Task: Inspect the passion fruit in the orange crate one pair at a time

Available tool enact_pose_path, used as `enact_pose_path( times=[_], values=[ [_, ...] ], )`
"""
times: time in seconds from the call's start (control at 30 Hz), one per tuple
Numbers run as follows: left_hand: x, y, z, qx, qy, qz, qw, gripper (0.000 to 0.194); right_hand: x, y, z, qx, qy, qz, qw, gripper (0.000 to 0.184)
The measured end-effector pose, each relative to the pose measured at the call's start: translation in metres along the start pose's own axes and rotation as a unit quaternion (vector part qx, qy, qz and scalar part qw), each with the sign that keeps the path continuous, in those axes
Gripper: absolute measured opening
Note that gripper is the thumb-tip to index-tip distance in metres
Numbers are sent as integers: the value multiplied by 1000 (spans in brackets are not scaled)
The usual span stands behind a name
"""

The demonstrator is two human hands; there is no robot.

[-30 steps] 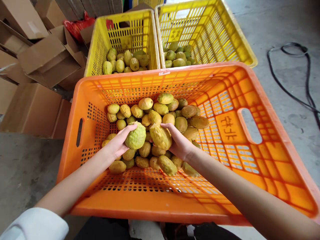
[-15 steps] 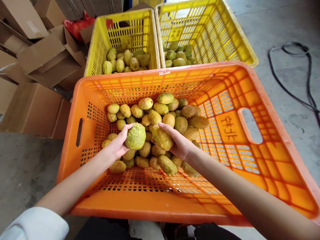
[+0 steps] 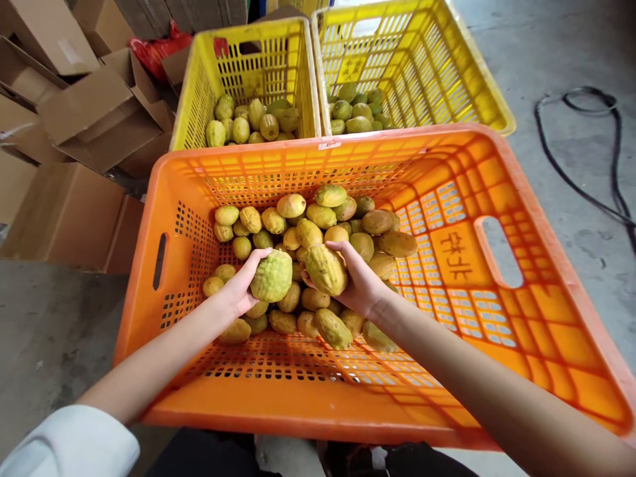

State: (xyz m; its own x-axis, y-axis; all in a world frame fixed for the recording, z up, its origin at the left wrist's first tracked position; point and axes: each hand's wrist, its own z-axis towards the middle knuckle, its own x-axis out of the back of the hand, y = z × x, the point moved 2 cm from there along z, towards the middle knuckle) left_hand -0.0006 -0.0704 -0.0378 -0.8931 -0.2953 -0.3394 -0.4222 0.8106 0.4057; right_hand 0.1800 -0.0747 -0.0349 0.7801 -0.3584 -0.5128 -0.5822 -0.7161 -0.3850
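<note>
Green and knobbly, a roundish fruit [image 3: 271, 277] sits in the grip of the left hand [image 3: 243, 286], which closes on its outer side; its long axis cannot be told. Just to its right, across a narrow gap, a yellowish ridged fruit [image 3: 326, 270] is held in the right hand [image 3: 365, 286], its long axis slanting from far left to near right. Both lie between the hands, above the fruit pile [image 3: 309, 233] inside the orange crate [image 3: 318, 404]; which end is the stem is unclear.

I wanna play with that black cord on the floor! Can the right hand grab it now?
Probably not: the right hand holds a yellow fruit, and the orange crate's side lies between hand and black cord.
</note>
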Motion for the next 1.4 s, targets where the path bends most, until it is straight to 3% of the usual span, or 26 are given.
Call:
enact_pose_path(
  times=[0.27,0.5,0.73,0.83,0.93,1.13,1.4],
  values=[
    [-1,1,0,26,2,1,1000,23,-4,-2,-2,6,36,31,999,28],
    [-2,-2,-2,64,-10,30,997,33,-4,1,-4,-13,10,35,999,23],
    [-4,3,-6,43,-39,39,998,34,-5,6,-5,24,-33,-30,999,11],
    [-3,5,-4,37,-46,26,998,32,-3,8,-4,34,-20,-51,998,19],
    [-1,6,-2,34,-58,-1,998,34,-4,8,-5,24,-2,-54,998,13],
    [1,6,1,5,-9,-32,999,22,-6,5,-7,-4,33,-38,999,20],
    [-3,3,-1,42,16,-86,995,26,-3,6,-2,-15,27,-28,999,27]
  ],
)
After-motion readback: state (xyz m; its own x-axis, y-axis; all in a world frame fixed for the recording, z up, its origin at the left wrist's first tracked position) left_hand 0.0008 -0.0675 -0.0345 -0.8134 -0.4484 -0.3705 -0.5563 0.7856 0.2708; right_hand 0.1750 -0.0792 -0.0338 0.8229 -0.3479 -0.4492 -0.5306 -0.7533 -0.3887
